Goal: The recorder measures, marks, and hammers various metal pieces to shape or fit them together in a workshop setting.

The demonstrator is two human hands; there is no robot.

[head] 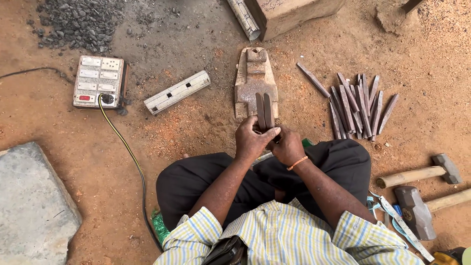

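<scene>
My left hand (pixel 251 141) and right hand (pixel 287 147) meet at the centre of the frame, just above my knees, and both are closed around the lower ends of two flat metal bars (pixel 264 112) that I hold side by side, pointing up the frame. The left fingers wrap the bars from the left and the right hand cups them from below, an orange band at that wrist. The upper ends of the bars lie over a rusty iron block (pixel 255 81) on the dirt in the upper middle; whether they rest on it or hover just above it I cannot tell. I judge the step in hand to be pairing and aligning the two bars over that block, and the next move calls for keeping their edges flush and their ends level without loosening either grip. To the right of centre lies a heap of similar metal bars (pixel 358 103), well apart from my hands. At the right edge two hammers (pixel 422 189) lie near each other, wooden handles pointing outward. At the upper left sits a white switchboard (pixel 98 81) with a yellow cable (pixel 128 147) running down the frame, and beside it a white socket strip (pixel 176 92). A grey stone slab (pixel 34 201) fills the lower left corner.
</scene>
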